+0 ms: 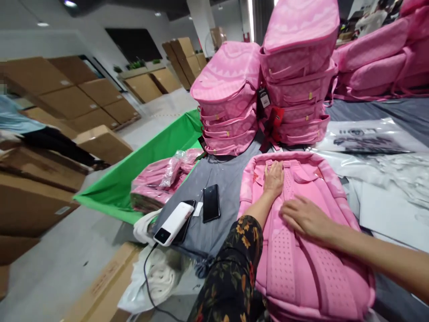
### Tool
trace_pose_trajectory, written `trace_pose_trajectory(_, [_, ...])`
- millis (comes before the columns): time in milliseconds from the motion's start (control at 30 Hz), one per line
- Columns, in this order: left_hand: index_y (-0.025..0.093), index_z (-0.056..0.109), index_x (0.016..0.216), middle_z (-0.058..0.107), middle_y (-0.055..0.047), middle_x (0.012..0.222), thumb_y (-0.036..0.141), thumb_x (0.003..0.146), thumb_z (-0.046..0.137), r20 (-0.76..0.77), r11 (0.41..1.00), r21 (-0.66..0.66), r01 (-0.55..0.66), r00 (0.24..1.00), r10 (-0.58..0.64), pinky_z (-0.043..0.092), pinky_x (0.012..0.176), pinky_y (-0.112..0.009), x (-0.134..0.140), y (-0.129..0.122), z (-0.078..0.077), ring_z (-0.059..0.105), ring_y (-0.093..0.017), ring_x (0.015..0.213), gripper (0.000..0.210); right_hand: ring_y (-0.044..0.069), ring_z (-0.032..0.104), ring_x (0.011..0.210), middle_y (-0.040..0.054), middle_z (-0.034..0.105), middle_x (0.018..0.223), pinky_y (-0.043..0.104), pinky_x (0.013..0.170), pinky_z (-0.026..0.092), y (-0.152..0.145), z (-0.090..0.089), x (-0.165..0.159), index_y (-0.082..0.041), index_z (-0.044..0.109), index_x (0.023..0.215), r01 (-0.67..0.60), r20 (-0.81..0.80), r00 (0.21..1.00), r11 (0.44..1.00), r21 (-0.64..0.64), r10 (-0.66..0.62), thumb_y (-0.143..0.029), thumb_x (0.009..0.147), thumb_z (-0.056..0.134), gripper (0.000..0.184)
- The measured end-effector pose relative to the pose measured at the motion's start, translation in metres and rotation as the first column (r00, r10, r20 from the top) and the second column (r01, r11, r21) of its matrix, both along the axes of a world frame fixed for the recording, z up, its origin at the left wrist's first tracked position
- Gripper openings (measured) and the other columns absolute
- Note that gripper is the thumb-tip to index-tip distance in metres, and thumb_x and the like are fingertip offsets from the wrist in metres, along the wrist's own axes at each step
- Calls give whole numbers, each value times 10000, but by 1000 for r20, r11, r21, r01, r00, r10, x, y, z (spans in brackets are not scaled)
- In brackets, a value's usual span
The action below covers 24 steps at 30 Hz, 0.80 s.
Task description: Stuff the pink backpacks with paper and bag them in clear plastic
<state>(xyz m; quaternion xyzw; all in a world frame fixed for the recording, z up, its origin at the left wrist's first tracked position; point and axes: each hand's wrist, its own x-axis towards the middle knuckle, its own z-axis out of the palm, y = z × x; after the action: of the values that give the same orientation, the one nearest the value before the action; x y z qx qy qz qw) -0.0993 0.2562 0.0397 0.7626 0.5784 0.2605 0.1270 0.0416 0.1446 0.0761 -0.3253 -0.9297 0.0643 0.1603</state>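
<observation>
A pink backpack (330, 223) lies on the table in front of me, its back panel and shoulder straps facing up. My left hand (274, 179), below a dark floral sleeve, rests near the top of the left shoulder strap (282, 264), fingers stretched away from me. Lower down, my right hand (304, 217) lies across the upper straps with its fingers extended and slightly bent. Both palms are hidden, and neither hand visibly lifts anything.
Stacked pink backpacks (228, 94) stand behind, beside a taller stack (298, 76). A black phone (211, 203) and white power bank (173, 224) lie left. Plastic bags (365, 136) lie right. A green bin (110, 183) holds wrapped pink items. A person (33, 129) stands far left.
</observation>
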Motion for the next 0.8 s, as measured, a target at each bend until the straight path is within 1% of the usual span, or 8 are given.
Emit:
trace_pose_trajectory(133, [92,516,1375,552,-161,1464,107,1030,264,21,997,-42,65,998,-64,261,1227,-476,-11,-31,23,447,-219,1406,428,268,566,1061,154,668,1121,453,995,386,30,-34,-9,-153,678,1114,142,33,989,988,54,-144,-233,981,445,281])
trace_pose_trajectory(267, [196,660,1057,676,-55,1172,340,1028,492,-39,913,-63,402,914,-405,438,1054,-324,-27,-107,59,571,-175,1139,222,263,549,1047,139,666,1075,408,978,365,49,-52,-15,-151,671,1063,208,-9,978,977,54,-208,-231,972,478,227])
trace_pose_trajectory(400, [195,655,913,647,-70,966,526,966,554,-274,477,-79,875,441,-855,458,922,-352,-25,-151,67,546,-211,931,350,259,553,966,142,651,1050,403,941,377,49,-56,-15,-141,644,1036,269,-64,962,962,48,-266,-278,1011,434,251])
trace_pose_trajectory(467, [201,640,834,621,-64,849,373,1022,457,-353,363,-129,923,299,-886,451,881,-337,-21,-152,49,533,-199,851,314,258,561,960,136,651,1044,396,935,396,51,-53,-15,-143,631,1028,293,-102,952,956,34,-288,-289,1026,407,267])
trace_pose_trajectory(533, [203,620,779,600,-58,792,289,1023,429,-383,427,-117,897,356,-853,443,874,-332,-19,-149,22,530,-194,820,322,252,577,971,130,653,1042,380,921,425,52,-45,-13,-143,615,1038,318,-154,937,948,12,-313,-269,1042,346,297])
trace_pose_trajectory(667, [164,664,928,637,-83,913,318,1005,453,-386,679,3,734,628,-676,436,941,-387,-19,-149,-19,551,-223,925,273,243,594,1014,120,664,1065,371,919,449,23,-9,-5,-175,605,1077,253,-241,940,967,16,-241,-237,1031,314,302])
trace_pose_trajectory(733, [141,662,1110,642,-114,1082,353,978,509,-387,785,46,618,735,-556,431,978,-417,-20,-149,-23,542,-253,1026,293,238,591,945,100,672,1011,377,871,446,-10,10,-1,-208,628,1043,-62,-197,978,997,39,69,-258,987,406,235])
trace_pose_trajectory(800, [146,617,1264,616,-127,1200,369,969,541,-388,826,70,559,778,-494,444,968,-410,-22,-145,-18,538,-257,1048,378,207,558,781,73,658,890,358,731,426,-41,21,3,-217,641,949,-442,-74,895,897,-15,440,-278,948,461,190])
